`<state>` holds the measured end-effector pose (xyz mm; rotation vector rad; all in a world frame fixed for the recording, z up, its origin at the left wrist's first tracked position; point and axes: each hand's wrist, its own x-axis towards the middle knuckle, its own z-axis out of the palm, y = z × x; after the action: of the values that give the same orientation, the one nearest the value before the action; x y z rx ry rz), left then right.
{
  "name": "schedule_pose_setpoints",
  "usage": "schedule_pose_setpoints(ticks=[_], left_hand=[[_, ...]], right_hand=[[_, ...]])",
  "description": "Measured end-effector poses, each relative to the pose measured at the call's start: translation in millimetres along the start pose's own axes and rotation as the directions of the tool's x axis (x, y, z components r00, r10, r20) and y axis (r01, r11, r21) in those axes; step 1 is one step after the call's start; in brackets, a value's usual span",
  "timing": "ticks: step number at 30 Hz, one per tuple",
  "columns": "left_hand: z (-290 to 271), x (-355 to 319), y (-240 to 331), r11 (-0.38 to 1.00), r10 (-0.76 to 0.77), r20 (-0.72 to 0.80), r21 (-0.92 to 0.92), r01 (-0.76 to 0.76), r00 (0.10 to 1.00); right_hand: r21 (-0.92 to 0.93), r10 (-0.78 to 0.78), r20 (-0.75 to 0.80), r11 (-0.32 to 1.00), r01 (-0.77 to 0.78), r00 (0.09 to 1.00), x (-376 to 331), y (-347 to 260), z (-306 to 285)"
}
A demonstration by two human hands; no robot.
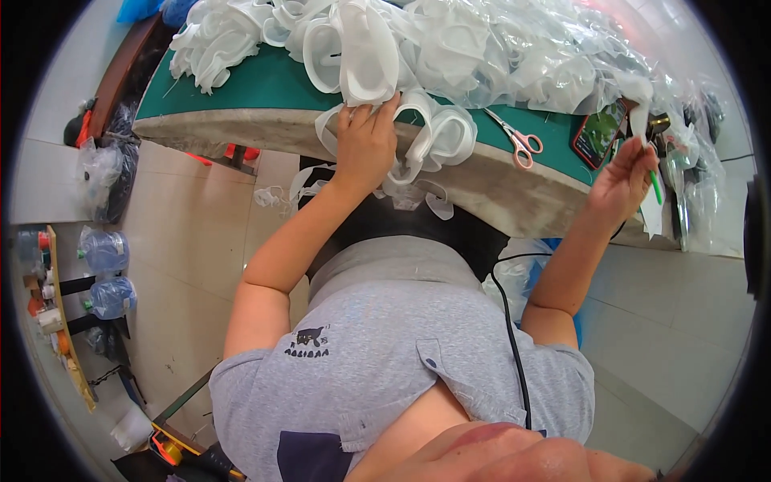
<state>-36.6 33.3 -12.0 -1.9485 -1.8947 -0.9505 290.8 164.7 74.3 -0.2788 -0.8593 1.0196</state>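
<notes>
At the table's near edge, my left hand (365, 149) grips the lower end of a white molded fabric piece (368, 60), its thumb hidden. Looped white pieces (430, 140) hang over the edge beside it. Farther right, my right hand (622, 183) is closed, thumb against fingers, on a thin white strip (638, 116) that rises above the fingertips. A slim green object (657, 188) shows beside these fingers; whether it is held I cannot tell. Scissors with pink handles (524, 151) lie partly open on the green tabletop (289, 84) between my hands.
A heap of white pieces and clear plastic (482, 56) covers the table's far side. A phone-like device (601, 132) lies near my right hand. Clear plastic hangs at the right end. A black cable (514, 337) runs down my front. Large water bottles (111, 297) stand at left.
</notes>
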Motion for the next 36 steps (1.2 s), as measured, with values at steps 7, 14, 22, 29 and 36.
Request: schedule_pose_setpoints(ticks=[7, 14, 22, 29, 36], left_hand=[[-30.1, 0.6, 23.9, 0.972, -0.054, -0.307, -0.233, -0.02, 0.95], [15.9, -81.5, 53.5, -0.399, -0.104, 0.871, -0.479, 0.782, 0.48], [22.1, -68.8, 38.1, -0.596, -0.277, 0.785, -0.593, 0.542, 0.554], [-20.3, -60.6, 52.3, -0.576, -0.097, 0.714, -0.608, 0.546, 0.693], [-23.3, -55.5, 60.2, -0.57, -0.078, 0.763, -0.563, 0.599, 0.642]], right_hand=[[-0.674, 0.737, 0.477, 0.656, -0.338, 0.479, -73.8, -4.5, 33.2], [-0.747, 0.689, 0.514, 0.653, -0.129, 0.511, -100.8, 23.4, 35.3], [-0.618, 0.582, 0.601, 0.773, -0.142, 0.548, -120.1, 44.1, 44.7], [-0.555, 0.684, 0.496, 0.723, -0.411, 0.535, -134.0, 38.1, 48.7], [-0.52, 0.562, 0.6, 0.815, -0.255, 0.569, -132.0, 37.5, 52.7]])
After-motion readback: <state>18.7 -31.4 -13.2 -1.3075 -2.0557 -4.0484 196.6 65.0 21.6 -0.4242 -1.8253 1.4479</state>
